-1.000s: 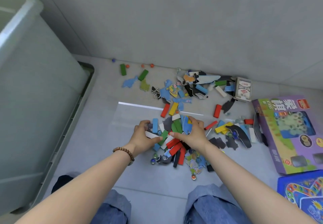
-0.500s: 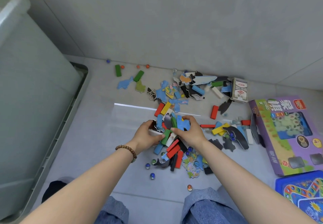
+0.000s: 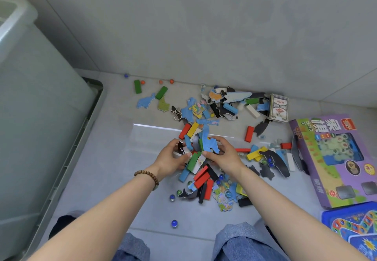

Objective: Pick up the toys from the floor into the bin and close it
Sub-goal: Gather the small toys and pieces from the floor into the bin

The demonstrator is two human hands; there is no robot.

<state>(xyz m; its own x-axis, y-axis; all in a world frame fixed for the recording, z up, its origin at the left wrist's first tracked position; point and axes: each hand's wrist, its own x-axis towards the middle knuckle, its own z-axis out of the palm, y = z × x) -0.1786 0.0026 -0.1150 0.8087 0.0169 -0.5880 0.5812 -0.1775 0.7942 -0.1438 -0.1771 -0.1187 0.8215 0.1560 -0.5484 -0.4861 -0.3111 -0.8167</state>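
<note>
The pale bin [image 3: 36, 118] stands at the floor's [image 3: 102, 179] left edge, the purple game box [image 3: 334, 158] at its right edge. Between them the toys [image 3: 204, 181] — coloured blocks, puzzle pieces, marbles — lie scattered from the wall towards the person's knees. The left hand [image 3: 170, 158] and right hand [image 3: 224, 156] meet mid-pile, fingers curled round a bunch of toys and a blue puzzle piece [image 3: 210, 145]; a blue marble [image 3: 174, 223] lies apart, nearest the knees.
</note>
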